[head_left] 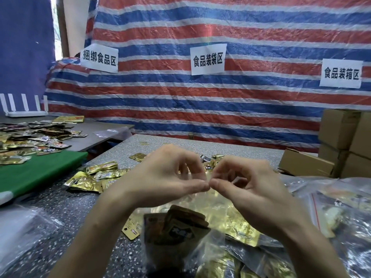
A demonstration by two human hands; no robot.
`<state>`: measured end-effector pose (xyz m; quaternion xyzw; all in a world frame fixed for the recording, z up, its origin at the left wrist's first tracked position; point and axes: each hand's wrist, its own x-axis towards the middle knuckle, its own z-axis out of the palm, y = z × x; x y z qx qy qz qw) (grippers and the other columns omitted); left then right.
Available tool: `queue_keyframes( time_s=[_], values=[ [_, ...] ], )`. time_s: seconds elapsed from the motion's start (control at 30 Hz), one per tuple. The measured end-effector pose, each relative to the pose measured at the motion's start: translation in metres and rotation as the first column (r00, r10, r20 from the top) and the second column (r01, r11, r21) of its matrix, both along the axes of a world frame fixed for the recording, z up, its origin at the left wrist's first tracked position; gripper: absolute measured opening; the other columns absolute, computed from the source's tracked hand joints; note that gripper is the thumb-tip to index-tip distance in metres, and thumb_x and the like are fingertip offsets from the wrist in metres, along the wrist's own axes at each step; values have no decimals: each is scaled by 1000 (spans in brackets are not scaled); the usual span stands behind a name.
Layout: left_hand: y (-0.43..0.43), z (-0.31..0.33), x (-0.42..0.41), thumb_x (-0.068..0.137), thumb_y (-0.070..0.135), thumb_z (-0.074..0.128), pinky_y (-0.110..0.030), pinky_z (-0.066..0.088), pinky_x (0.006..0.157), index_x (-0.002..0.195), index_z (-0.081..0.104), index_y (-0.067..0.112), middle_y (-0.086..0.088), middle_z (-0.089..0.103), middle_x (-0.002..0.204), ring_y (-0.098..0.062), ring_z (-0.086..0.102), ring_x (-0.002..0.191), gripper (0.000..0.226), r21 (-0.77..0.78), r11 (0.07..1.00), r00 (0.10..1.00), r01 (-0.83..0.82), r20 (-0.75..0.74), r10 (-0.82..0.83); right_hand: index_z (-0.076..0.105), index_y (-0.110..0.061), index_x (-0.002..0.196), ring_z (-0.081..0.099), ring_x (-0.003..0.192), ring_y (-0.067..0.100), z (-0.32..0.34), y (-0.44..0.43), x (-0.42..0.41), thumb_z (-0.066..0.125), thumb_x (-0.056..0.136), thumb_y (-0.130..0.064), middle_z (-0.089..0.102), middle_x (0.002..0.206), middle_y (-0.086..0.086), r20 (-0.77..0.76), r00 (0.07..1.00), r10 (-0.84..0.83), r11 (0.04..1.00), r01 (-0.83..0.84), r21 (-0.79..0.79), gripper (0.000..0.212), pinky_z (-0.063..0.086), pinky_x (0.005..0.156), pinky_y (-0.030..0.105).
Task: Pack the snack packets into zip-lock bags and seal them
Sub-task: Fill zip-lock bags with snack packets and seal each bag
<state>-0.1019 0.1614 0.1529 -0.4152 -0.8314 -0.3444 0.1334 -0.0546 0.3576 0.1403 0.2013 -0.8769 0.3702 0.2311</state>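
Below the hands hangs the zip-lock bag [176,255], with dark and gold snack packets [180,225] bunched inside. The left hand [160,177] and right hand [251,183] meet thumb-tip to thumb-tip, each apparently pinching the bag's top edge, though the clear strip itself is hard to make out. Sealing looks like the step: press outward from the middle in overlapping pinches, keeping packet corners off the track. Loose packets [96,177] lie on the surface [66,209] left of the left hand.

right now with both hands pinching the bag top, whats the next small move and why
Probably slide the left hand and right hand apart along the top of the zip-lock bag, pressing it shut: both pinch it mid-edge, thumbs meeting, and snack packets already sit inside.
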Motion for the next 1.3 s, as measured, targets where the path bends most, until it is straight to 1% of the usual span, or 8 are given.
queue_keyframes(
  time_s=[0.17, 0.37, 0.53, 0.7, 0.8, 0.97, 1.03, 1.3],
  values=[
    [-7, 0, -2, 82, 24, 79, -32, 47, 62, 78, 75, 23, 6, 70, 72, -12, 59, 67, 7, 41, 999, 1000, 1, 28, -2, 67, -24, 77, 58, 71, 6, -3, -1, -3, 71, 86, -27, 65, 79, -11, -2, 999, -44, 999, 44, -15, 11, 46, 60, 25],
    [0, -3, -1, 83, 26, 79, -37, 49, 62, 77, 74, 26, 10, 68, 70, -10, 59, 68, 8, 26, 999, 999, -35, -24, 35, 68, -28, 77, 63, 75, 8, -2, 2, -1, 71, 86, -24, 68, 79, -12, 23, 1000, -15, 999, 16, -36, 10, 52, 63, 27],
    [-16, 5, -1, 81, 33, 78, -31, 47, 61, 77, 76, 25, 11, 69, 72, -11, 60, 67, 9, -1, 1000, 999, -20, 26, 20, 66, -29, 77, 59, 77, 3, -4, 1, -3, 69, 89, -25, 66, 83, -21, 42, 996, -84, 996, 84, 12, 13, 47, 61, 20],
    [-25, 4, -2, 87, 20, 74, -22, 45, 65, 76, 69, 30, 15, 68, 74, -8, 60, 74, 16, -60, 995, 996, -81, 18, 82, 65, -30, 82, 59, 72, 3, -5, -3, -1, 66, 84, -34, 66, 82, -18, 53, 995, -80, 997, 81, -7, 4, 46, 64, 27],
    [-19, 1, -2, 92, 22, 68, -18, 41, 65, 77, 63, 34, 19, 65, 78, -3, 58, 76, 20, -104, 990, 996, -92, 12, 94, 68, -31, 83, 64, 80, 3, -4, -8, 1, 66, 82, -45, 69, 86, -19, 56, 997, -58, 998, 56, 33, 14, 53, 70, 31],
    [-22, 2, -1, 89, 35, 70, -23, 48, 65, 86, 70, 30, 14, 68, 83, -7, 61, 77, 6, -78, 997, 999, -20, 45, 24, 66, -30, 84, 65, 83, 6, -4, -10, 0, 70, 86, -34, 70, 85, -16, 43, 993, -107, 993, 105, 45, 6, 55, 78, 45],
    [-24, 4, 1, 84, 46, 70, -28, 50, 65, 88, 71, 29, 11, 69, 82, -11, 63, 77, 17, -92, 996, 999, 19, 43, -15, 65, -31, 84, 65, 81, 6, -4, -11, 0, 65, 81, -40, 69, 83, -15, 37, 992, -121, 992, 119, 48, 10, 54, 76, 45],
    [-21, 2, -1, 91, 38, 67, -28, 44, 63, 75, 61, 35, 16, 63, 75, -5, 57, 73, 17, -167, 980, 993, -111, -44, 105, 66, -31, 83, 64, 78, 5, -1, -14, 6, 58, 74, -48, 70, 83, -15, 54, 990, -128, 991, 126, 37, 20, 55, 72, 41]
  ],
)
